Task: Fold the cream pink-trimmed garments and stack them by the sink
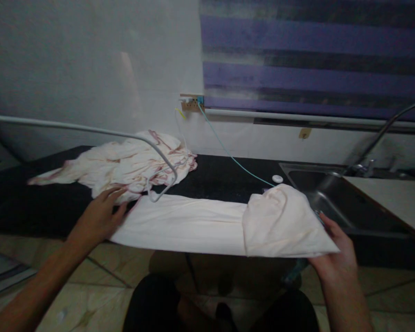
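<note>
Mid-fold on a dark counter (221, 177): pale cloth (193, 223) pinned flat by left hand (98, 216), fingers spread; right hand (334, 256) pinching folded-over end. Next, likely another fold leftward, edges aligned.

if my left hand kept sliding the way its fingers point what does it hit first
Probably the crumpled pink-streaked cloth: the left hand points up-right and its fingertips already reach that heap's edge. The bent metal tube lies beyond.

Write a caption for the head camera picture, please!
Two hands fold a pale cloth on a dark counter.
</note>
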A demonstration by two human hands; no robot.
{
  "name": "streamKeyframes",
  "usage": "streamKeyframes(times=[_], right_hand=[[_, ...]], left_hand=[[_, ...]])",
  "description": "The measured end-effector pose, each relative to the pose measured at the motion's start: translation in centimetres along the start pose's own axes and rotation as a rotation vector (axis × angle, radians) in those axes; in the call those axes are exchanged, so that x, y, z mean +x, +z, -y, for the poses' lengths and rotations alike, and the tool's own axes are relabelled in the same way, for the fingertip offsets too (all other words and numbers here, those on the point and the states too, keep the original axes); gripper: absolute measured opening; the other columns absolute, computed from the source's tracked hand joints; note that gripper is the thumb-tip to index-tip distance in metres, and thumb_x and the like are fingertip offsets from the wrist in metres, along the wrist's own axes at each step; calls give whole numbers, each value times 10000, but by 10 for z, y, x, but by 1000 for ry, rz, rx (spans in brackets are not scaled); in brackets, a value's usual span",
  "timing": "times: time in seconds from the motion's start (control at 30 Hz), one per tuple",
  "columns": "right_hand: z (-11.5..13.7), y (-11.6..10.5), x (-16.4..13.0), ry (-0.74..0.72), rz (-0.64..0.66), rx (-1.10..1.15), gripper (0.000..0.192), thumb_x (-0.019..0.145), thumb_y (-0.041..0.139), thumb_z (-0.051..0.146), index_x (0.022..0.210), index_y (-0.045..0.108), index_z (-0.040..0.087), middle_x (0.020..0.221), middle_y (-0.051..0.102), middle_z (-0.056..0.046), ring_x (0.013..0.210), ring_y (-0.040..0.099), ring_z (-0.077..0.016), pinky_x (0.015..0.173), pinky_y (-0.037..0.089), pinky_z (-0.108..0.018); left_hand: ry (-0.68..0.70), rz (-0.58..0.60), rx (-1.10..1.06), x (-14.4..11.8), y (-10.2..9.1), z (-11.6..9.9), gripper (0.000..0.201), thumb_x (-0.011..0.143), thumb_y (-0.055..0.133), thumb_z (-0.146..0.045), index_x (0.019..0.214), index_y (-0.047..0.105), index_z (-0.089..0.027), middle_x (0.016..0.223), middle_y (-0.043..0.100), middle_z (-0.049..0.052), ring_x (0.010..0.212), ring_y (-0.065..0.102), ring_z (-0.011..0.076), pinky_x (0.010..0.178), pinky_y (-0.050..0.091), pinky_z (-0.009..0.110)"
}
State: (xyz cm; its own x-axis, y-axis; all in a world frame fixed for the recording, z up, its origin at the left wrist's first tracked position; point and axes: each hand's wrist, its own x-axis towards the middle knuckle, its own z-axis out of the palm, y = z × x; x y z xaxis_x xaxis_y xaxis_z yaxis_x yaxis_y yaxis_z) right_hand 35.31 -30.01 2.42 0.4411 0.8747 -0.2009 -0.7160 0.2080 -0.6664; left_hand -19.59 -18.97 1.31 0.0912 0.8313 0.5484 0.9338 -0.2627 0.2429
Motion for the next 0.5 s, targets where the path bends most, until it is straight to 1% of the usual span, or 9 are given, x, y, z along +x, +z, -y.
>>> streamKeyframes(times=[0.07,0.1,0.13,0.17,0.23,0.3,0.33,0.4,0.5], right_hand=[[0,12,-4,21,-50,-7,122,778,692,210,869,765,174,840,805,-38,898,779,-247,990,586,-438],[-1,20,-6,22,-74,-10,124,770,694,206,864,767,173,847,806,-37,883,778,-241,982,591,-423],[-2,28,-9,16,-94,-12,130,765,696,205,867,770,171,861,807,-37,882,777,-235,976,594,-407],[-5,37,-12,3,-101,-14,146,764,697,210,882,775,171,886,809,-39,899,775,-233,975,594,-394],[-11,53,-20,-30,-79,-23,202,773,696,240,939,786,171,956,811,-46,973,765,-238,984,588,-378],[-20,67,-29,-50,-14,-46,278,786,698,287,1022,790,172,1047,804,-59,1075,740,-251,1016,570,-381],[-24,72,-34,-64,28,-57,317,793,701,310,1068,786,176,1102,796,-65,1131,721,-259,1039,556,-391],[-35,81,-43,-100,115,-79,381,812,703,353,1149,771,190,1209,768,-71,1229,673,-269,1087,519,-419],[-54,91,-49,-118,270,-133,460,856,684,421,1266,723,217,1365,696,-76,1336,598,-270,1137,466,-462]], left_hand=[[-64,-87,-92,-2,-7,-34,451,981,442,-465,1318,558,-189,1479,559,44,1413,482,267,1241,327,461],[-86,-108,-194,-3,-8,-58,469,966,485,-477,1320,574,-184,1457,578,54,1384,513,263,1235,343,450],[-125,-96,-344,-5,-6,-87,496,939,533,-496,1317,598,-183,1434,603,64,1362,539,271,1222,367,447],[-192,-71,-542,-6,-1,-117,511,928,557,-502,1319,612,-178,1426,618,80,1364,543,279,1218,373,451],[-301,88,-911,-7,17,-178,570,890,617,-529,1336,616,-175,1430,623,120,1371,543,301,1209,384,469],[-426,188,-1270,-6,41,-228,616,875,658,-516,1391,583,-187,1506,558,154,1353,566,307,1177,422,479],[-516,236,-1428,-7,53,-248,609,862,687,-505,1381,590,-202,1512,551,161,1337,582,307,1157,444,478],[-591,320,-1625,-9,73,-275,580,850,730,-488,1354,614,-225,1556,504,161,1341,581,306,1162,439,468],[-627,421,-1800,-12,88,-293,564,863,714,-528,1328,639,-217,1556,504,167,1342,582,320,1170,429,481]])
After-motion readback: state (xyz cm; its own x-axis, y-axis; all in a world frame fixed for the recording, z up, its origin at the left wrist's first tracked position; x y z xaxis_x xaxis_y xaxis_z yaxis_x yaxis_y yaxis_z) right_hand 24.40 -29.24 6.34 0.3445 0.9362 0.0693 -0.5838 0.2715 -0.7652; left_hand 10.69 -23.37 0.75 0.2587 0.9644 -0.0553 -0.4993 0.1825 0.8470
